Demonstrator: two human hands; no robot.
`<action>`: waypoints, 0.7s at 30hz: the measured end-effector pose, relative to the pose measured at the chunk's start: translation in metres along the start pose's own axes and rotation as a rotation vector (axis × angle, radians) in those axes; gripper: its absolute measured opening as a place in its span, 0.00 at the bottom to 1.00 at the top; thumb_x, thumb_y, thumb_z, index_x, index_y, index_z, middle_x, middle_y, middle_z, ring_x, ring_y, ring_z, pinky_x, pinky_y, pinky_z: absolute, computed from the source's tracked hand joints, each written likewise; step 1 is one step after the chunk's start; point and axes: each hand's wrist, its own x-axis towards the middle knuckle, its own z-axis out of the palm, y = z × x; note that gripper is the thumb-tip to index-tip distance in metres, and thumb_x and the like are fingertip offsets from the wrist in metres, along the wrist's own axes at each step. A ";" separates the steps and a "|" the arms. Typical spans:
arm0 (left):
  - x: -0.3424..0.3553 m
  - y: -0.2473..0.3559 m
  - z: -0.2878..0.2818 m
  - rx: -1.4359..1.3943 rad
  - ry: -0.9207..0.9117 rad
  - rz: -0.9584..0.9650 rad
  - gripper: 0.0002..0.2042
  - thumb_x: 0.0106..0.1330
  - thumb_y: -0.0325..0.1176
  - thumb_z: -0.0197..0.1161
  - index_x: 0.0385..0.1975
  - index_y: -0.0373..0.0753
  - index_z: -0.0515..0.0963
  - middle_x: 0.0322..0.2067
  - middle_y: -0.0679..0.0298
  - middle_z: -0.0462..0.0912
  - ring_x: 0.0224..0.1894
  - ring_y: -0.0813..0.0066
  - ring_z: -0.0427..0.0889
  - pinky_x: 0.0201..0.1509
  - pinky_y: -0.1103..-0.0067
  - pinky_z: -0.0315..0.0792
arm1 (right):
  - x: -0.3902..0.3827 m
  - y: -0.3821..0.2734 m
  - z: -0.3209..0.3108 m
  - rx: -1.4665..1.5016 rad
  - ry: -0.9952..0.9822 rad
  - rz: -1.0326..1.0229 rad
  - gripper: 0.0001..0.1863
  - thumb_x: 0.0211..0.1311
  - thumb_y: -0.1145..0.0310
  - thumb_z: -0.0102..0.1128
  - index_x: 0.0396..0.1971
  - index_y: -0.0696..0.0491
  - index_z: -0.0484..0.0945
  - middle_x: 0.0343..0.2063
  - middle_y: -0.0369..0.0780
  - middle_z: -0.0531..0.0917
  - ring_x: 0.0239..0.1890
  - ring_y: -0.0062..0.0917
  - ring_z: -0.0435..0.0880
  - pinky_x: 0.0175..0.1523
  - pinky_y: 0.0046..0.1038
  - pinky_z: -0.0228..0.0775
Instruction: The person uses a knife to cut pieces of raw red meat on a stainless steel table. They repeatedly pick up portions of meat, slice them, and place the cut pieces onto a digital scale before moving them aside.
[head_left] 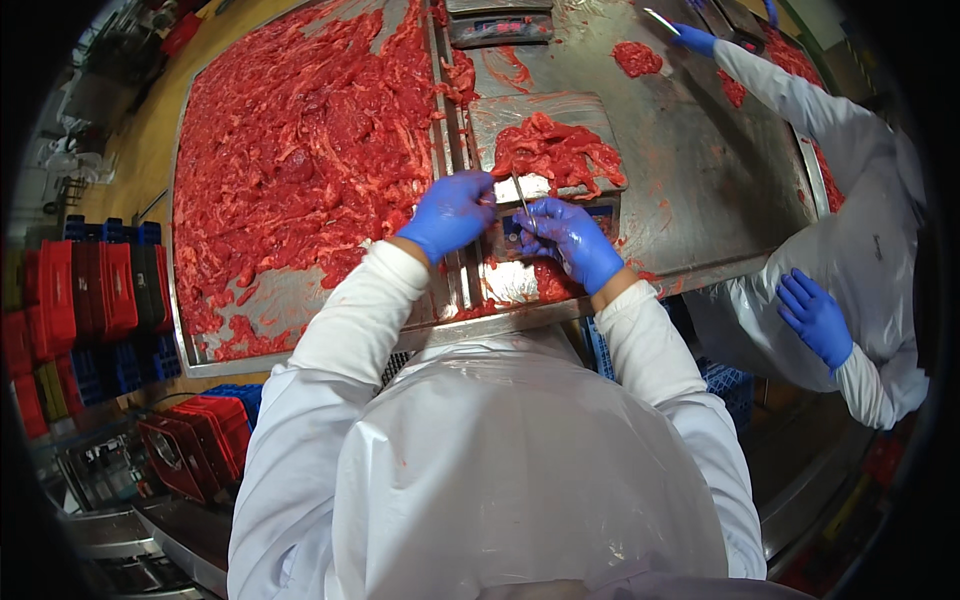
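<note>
Strips of raw red meat (552,150) lie piled on a flat metal weighing scale (488,118) in front of me. My right hand (575,240), in a blue glove, is closed around a slim metal tool (518,190) just below the pile. The tool's narrow shaft points up toward the meat; its exact kind is not clear. My left hand (450,215), also blue-gloved, sits by the scale's left edge with its fingers curled in. Whatever its fingers may pinch is hidden. More meat (550,280) lies near the table's front edge, below my right hand.
A wide shallow metal tray (300,290) full of meat trimmings spreads to the left. Another scale (500,28) stands farther back. On the right, a co-worker's gloved hand (692,38) reaches across the metal table (700,200). Red crates (85,290) are stacked at far left.
</note>
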 end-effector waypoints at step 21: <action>-0.116 -0.127 -0.092 0.229 0.441 -0.282 0.20 0.56 0.33 0.73 0.50 0.37 0.85 0.53 0.53 0.82 0.56 0.54 0.82 0.63 0.66 0.76 | -0.055 0.029 -0.038 -0.543 -0.323 -0.191 0.11 0.68 0.69 0.66 0.45 0.59 0.84 0.36 0.41 0.87 0.38 0.24 0.88 0.46 0.29 0.82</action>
